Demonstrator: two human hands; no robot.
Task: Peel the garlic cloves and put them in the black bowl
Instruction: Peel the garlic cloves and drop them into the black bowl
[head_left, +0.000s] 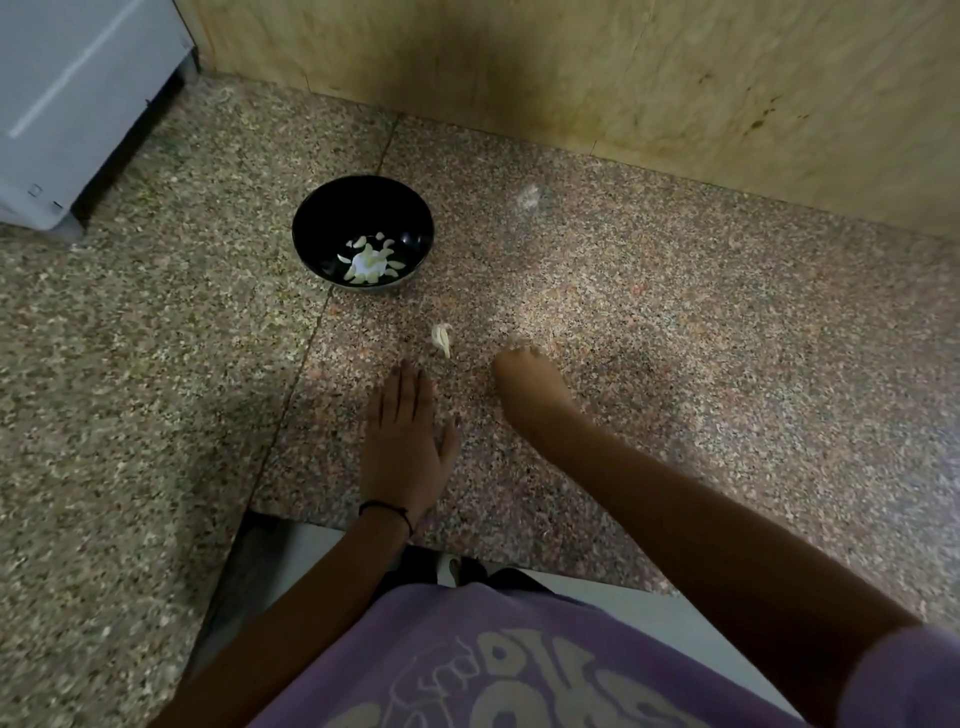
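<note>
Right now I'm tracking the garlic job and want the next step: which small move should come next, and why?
Probably the right hand should pick up the garlic clove just left of its fingertips. The clove lies loose on the granite counter, touched by neither hand, and seems to have skin on it. The left hand rests flat and holds nothing. The black bowl already holds peeled cloves.

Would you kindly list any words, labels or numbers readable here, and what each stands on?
Purple shirt: white stylised lettering, upside down and cut off by the frame; not readable.
White appliance: small marks near its lower corner; too small to read.
Nothing else shows text.
</note>
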